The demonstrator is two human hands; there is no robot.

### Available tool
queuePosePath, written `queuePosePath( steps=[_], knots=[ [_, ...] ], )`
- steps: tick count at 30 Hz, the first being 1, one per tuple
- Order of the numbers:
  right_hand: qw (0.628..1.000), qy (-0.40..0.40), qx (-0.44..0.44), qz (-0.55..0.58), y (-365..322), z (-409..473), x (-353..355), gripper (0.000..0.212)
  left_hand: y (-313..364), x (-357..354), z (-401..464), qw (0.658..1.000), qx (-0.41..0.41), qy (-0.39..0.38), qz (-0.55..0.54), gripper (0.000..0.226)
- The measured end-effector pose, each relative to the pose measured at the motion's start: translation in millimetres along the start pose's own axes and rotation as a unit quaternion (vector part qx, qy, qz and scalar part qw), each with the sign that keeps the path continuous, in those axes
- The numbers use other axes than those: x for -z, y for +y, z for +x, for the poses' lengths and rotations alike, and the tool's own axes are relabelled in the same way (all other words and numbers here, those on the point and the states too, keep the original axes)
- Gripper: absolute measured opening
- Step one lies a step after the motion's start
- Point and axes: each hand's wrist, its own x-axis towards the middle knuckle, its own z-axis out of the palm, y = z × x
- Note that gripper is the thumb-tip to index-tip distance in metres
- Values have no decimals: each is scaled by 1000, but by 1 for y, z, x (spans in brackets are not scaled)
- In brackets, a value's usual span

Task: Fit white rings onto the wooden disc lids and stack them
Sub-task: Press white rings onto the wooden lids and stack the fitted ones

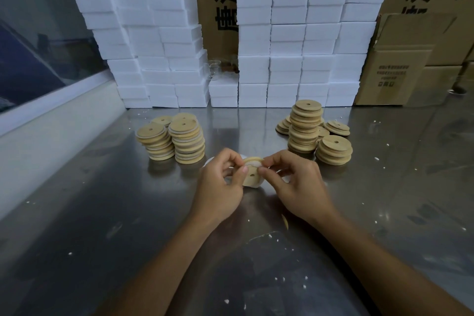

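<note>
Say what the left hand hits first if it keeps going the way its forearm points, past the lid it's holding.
Likely the wooden lid itself, gripped by the left hand and right hand. Beyond it, the line runs up-right toward the tall unringed stack, though depth is unclear in this view.

White rectangular foam blocks (287, 41) stand stacked against brown printed cardboard boxes (400, 64) at the back of a shiny steel tabletop (102, 213) speckled with white crumbs (226, 301).

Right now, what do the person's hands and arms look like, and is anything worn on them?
Both arms are bare to the frame's lower edge: no sleeves show. The left hand and right hand wear no gloves, and no rings, watch or bracelet are visible. Fingernails look short and unpainted.
</note>
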Motion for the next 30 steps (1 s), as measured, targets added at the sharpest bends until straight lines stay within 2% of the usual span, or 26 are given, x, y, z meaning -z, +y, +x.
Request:
queuePosePath(
  steps=[4, 11, 19, 25, 30],
  knots=[
    [1000, -2, -2, 28, 1, -1, -2, 5, -1, 2, 1, 1000, -2, 6, 21, 12],
    [999, -22, -31, 30, 1, 0, 0, 5, -3, 2, 2, 998, -32, 16, 43, 12],
    [993, -28, -86, 82, -1, 2, 1, 6, -1, 3, 2, 997, -43, 6, 60, 13],
    [993, -32, -86, 72, 0, -1, -1, 6, -2, 2, 3, 999, -10, 26, 19, 14],
    [992, 5, -81, 92, 0, 0, -2, 2, 1, -1, 3, 998, 30, 20, -42, 10]
  ],
)
